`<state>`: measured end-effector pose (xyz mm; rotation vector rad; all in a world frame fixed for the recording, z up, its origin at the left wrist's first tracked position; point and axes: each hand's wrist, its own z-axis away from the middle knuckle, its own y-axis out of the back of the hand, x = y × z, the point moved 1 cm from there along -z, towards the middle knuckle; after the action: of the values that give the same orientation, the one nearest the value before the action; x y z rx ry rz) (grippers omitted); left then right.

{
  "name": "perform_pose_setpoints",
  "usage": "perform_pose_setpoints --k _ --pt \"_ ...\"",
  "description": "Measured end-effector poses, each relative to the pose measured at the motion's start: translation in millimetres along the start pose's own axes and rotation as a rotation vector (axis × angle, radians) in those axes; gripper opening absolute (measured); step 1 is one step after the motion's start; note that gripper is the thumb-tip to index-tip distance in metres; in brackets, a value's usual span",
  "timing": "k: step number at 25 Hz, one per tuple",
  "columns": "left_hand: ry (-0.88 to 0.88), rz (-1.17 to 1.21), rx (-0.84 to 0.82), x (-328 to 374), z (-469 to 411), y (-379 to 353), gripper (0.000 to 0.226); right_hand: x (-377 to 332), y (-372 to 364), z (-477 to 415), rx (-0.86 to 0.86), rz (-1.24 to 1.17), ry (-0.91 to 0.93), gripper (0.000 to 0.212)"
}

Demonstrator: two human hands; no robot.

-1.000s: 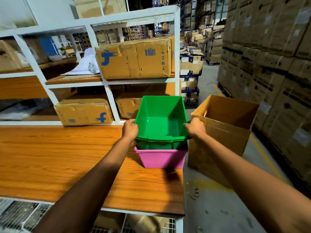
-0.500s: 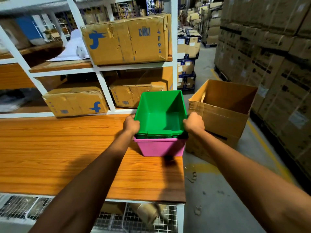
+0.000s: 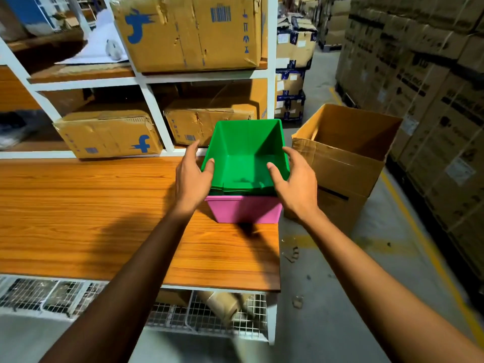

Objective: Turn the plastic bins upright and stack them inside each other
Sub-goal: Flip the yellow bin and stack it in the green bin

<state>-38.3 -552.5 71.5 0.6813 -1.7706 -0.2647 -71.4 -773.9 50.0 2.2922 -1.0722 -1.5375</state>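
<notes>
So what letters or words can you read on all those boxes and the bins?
"f", in blue: on the lower-shelf cardboard box.
On the upper cardboard box: a blue mark like that "f" upside down, a barcode, small symbols; no readable words.
On the stacked cartons at the right: dark print, too blurred to read.
On the green bin and the pink bin: no writing seen.
</notes>
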Motion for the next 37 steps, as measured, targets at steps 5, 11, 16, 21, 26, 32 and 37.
perform_pose_setpoints --k 5,11,16,21,26,32,37 --pt "-0.117 -0.030 0.176 -29 60 31 0.050 -8 -17 61 0.024 -0.163 0.086 0.056" --pt "-0.048 -0.154 0.189 -101 142 87 0.045 -22 -82 131 -0.246 -0.284 0.166 0.050" --pt "0.266 -0.162 0.267 -173 239 130 0.048 -51 -144 207 -0.486 -0.304 0.126 0.049" --pt "0.428 -0.201 0.345 -237 304 200 0.047 -93 -209 277 -0.772 -0.238 0.163 0.055" --pt "0.467 -0.194 0.440 -300 334 299 0.047 -174 -297 325 -0.883 -0.207 0.273 0.062" --pt "0.436 -0.277 0.535 -370 338 445 0.047 -306 -420 383 -0.936 -0.260 0.360 0.061" --pt "0.448 -0.380 0.602 -435 327 530 0.046 -386 -505 406 -1.014 -0.256 0.431 0.060"
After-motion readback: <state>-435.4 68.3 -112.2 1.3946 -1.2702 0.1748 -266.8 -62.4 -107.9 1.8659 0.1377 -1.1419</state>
